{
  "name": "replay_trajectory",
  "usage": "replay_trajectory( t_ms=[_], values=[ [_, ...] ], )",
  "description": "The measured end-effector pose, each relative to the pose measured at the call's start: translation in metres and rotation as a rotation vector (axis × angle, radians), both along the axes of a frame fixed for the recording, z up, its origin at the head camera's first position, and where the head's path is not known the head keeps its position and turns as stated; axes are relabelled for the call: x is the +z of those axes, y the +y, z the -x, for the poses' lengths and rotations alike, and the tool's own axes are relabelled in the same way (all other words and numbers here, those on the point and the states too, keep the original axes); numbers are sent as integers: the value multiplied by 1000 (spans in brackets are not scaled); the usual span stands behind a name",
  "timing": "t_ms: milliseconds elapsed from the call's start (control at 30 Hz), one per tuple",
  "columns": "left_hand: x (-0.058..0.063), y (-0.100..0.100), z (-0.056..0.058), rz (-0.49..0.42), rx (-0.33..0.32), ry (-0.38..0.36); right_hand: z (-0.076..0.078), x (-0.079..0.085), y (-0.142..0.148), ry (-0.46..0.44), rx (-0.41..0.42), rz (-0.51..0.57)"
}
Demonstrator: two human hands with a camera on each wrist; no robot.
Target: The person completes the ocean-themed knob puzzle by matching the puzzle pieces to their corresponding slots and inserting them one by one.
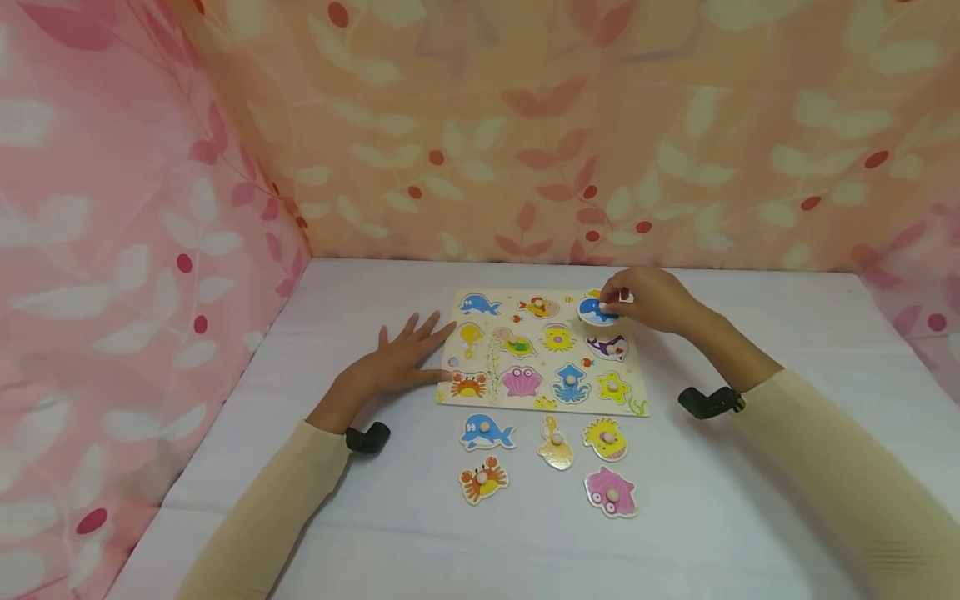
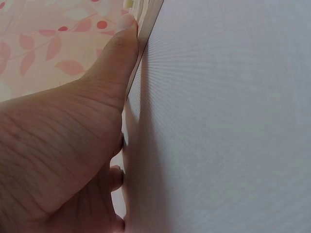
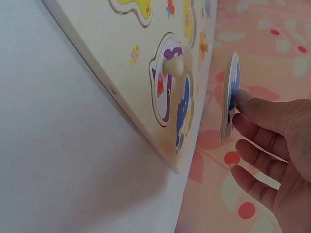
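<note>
My right hand (image 1: 651,298) pinches a blue-and-white puzzle piece (image 3: 232,94) by its knob between thumb and forefinger. In the right wrist view a gap separates this piece from the wooden peg puzzle board (image 3: 114,92), whose upper right recess (image 3: 182,114) shows a matching blue picture. My left hand (image 1: 401,358) lies with its fingers spread at the board's left edge. Its thumb (image 2: 119,51) touches that edge near the crab recess (image 1: 468,385). Seated in the board are the purple whale piece (image 3: 167,82), squid piece (image 1: 572,383), starfish piece (image 1: 613,387) and others.
Several loose knobbed pieces lie on the white tablecloth (image 1: 360,533) in front of the board: a blue whale (image 1: 480,437), seahorse (image 1: 556,454), yellow spiky piece (image 1: 604,446), crab (image 1: 474,487) and pink shell (image 1: 604,483). Patterned cloth (image 1: 480,125) stands behind the table.
</note>
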State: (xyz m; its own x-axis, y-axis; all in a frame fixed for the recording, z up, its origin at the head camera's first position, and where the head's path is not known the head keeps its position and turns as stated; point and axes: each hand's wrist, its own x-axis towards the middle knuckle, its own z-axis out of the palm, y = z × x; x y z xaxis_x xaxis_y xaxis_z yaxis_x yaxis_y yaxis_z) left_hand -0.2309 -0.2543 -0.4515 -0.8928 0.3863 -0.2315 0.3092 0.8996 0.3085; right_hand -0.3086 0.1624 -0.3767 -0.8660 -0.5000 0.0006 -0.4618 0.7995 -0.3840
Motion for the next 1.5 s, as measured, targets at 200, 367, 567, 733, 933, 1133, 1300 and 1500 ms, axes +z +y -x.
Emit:
replay_trajectory(
  t_ms=[200, 367, 567, 733, 933, 1133, 1300, 1500],
  values=[
    [-1, -4, -3, -10, -12, 6, 10, -9, -5, -7, 15, -19],
    [-1, -2, -3, -12, -13, 14, 15, -12, -3, -19, 25, -30],
    [0, -2, -3, -13, -10, 19, 19, -12, -3, -48, 33, -42],
    [0, -3, -3, -9, -11, 18, 22, -13, -4, -59, 39, -44],
    [2, -3, -3, -9, -7, 8, 26, -17, -5, -90, 31, -49],
    [1, -3, -2, -12, -6, 10, 30, -19, -5, -98, 36, -59],
    [1, -2, -2, -3, -1, 11, 33, -21, -4, -85, 43, -72],
    [2, -2, -2, -2, 1, 3, 35, -21, -4, -96, 45, -72]
  ],
)
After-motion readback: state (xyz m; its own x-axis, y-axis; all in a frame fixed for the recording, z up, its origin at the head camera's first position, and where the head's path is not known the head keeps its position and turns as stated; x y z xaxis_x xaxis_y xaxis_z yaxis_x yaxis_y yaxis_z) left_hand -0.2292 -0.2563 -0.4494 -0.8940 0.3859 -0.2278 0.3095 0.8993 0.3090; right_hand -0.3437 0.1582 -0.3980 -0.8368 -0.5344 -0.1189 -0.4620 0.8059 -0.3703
